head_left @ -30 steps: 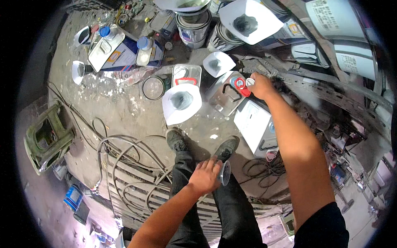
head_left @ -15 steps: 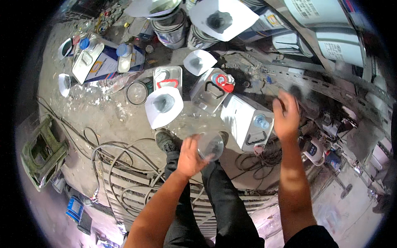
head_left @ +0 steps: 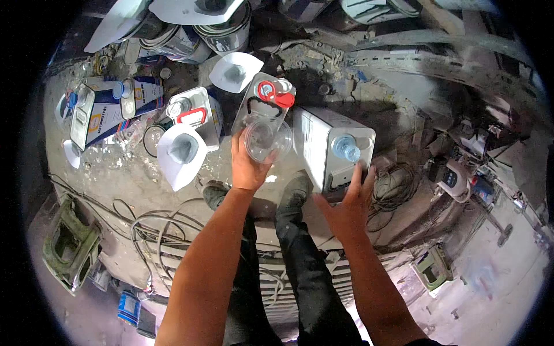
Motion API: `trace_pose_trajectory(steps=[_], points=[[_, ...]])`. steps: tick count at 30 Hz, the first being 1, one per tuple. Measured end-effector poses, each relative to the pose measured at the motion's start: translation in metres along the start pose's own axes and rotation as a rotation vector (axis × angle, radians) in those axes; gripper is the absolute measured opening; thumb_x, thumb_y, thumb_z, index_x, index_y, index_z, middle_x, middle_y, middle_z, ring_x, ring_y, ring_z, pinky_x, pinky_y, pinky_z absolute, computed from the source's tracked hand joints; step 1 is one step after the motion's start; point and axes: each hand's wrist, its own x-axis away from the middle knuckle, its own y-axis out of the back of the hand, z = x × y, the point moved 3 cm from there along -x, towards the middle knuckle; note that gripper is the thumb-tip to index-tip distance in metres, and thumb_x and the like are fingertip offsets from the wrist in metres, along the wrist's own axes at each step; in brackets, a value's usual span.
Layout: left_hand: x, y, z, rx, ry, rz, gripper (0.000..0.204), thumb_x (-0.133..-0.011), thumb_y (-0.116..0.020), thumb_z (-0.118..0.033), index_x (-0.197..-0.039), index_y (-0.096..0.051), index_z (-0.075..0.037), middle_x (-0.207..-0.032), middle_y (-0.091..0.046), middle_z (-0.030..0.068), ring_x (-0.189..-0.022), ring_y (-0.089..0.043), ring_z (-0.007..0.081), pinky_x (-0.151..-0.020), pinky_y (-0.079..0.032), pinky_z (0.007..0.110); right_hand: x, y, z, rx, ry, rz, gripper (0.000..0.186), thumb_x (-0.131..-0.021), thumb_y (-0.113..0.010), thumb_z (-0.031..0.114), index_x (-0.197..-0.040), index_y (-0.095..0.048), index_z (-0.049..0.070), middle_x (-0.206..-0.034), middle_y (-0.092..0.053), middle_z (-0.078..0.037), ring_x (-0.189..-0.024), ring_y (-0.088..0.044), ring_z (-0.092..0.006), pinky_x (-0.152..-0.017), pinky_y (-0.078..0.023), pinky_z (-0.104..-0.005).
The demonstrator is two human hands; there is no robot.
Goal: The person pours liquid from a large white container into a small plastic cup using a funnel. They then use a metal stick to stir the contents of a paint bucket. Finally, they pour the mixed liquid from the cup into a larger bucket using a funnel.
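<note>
My left hand (head_left: 247, 167) grips a clear round plastic cup (head_left: 270, 137) by its left side and lifts it above the floor. My right hand (head_left: 349, 209) has its thumb and fingers apart over the near end of a white rectangular metal can (head_left: 314, 144). Its fingertips lie by the can's dark carry handle (head_left: 341, 175); whether they touch it I cannot tell. A translucent blue spout (head_left: 346, 148) stands on that can. Just beyond the cup is a metal can with a red cap (head_left: 284, 100). Left of it sits another can with a red handle (head_left: 192, 117).
Paper funnels, one white (head_left: 180, 151) and one farther off (head_left: 235, 72), lie among the cans. Blue-and-white cans (head_left: 109, 112) stand at the left, paint tins (head_left: 222, 37) at the back. Hoses (head_left: 150, 225) coil on the floor beside a slatted grate (head_left: 271, 288). A coiled cable (head_left: 398, 187) lies at right.
My right hand has come down and left to the white can's handle end. My left hand has carried the clear cup forward, near the red-capped can. The view has shifted to the right.
</note>
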Motion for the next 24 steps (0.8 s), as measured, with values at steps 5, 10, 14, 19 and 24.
trace_pose_trajectory(steps=[5, 10, 14, 19, 24], points=[[0.0, -0.005, 0.016, 0.015, 0.046, 0.043, 0.078, -0.066, -0.081, -0.018, -0.131, -0.041, -0.003, -0.121, -0.05, 0.017, -0.115, -0.048, 0.0352, -0.098, -0.04, 0.042, -0.01, -0.002, 0.012, 0.059, -0.103, -0.015, 0.112, -0.063, -0.081, 0.043, -0.147, -0.017, 0.006, -0.146, -0.01, -0.032, -0.133, -0.019, -0.0515, -0.105, -0.024, -0.0579], [0.009, -0.004, 0.016, -0.079, 0.075, 0.047, 0.083, -0.065, -0.081, -0.014, -0.134, -0.037, -0.002, -0.123, -0.048, 0.0189, -0.115, -0.048, 0.0362, -0.099, -0.04, 0.041, -0.011, -0.001, 0.008, 0.02, -0.065, -0.074, 0.103, -0.065, -0.078, 0.034, -0.147, -0.022, 0.007, -0.147, -0.01, -0.032, -0.13, -0.023, -0.0526, -0.103, -0.028, -0.0581], [0.025, 0.002, 0.013, -0.096, 0.198, 0.087, 0.092, -0.065, -0.08, -0.014, -0.139, -0.028, -0.001, -0.126, -0.043, 0.0243, -0.117, -0.044, 0.0407, -0.1, -0.038, 0.044, -0.017, 0.017, -0.003, 0.057, 0.11, -0.168, 0.095, -0.063, -0.077, 0.031, -0.144, -0.031, 0.008, -0.146, -0.017, -0.032, -0.125, -0.031, -0.0523, -0.101, -0.032, -0.0582], [0.074, 0.018, -0.001, -0.116, 0.187, 0.071, 0.081, -0.068, -0.08, -0.014, -0.133, -0.034, 0.003, -0.115, -0.046, 0.0225, -0.106, -0.047, 0.0392, -0.092, -0.042, 0.044, -0.01, 0.065, -0.018, 0.086, 0.26, -0.131, 0.085, -0.06, -0.077, 0.029, -0.136, -0.046, 0.006, -0.143, -0.027, -0.03, -0.123, -0.038, -0.0486, -0.099, -0.036, -0.0548], [0.177, 0.061, 0.0, -0.134, 0.385, 0.412, 0.073, -0.076, -0.073, -0.026, -0.135, -0.037, -0.005, -0.129, -0.042, 0.0241, -0.12, -0.041, 0.0418, -0.099, -0.037, 0.046, 0.009, 0.117, 0.0, 0.171, 0.419, 0.087, 0.085, -0.058, -0.078, 0.029, -0.134, -0.047, 0.007, -0.145, -0.029, -0.022, -0.119, -0.041, -0.045, -0.097, -0.036, -0.0547]])
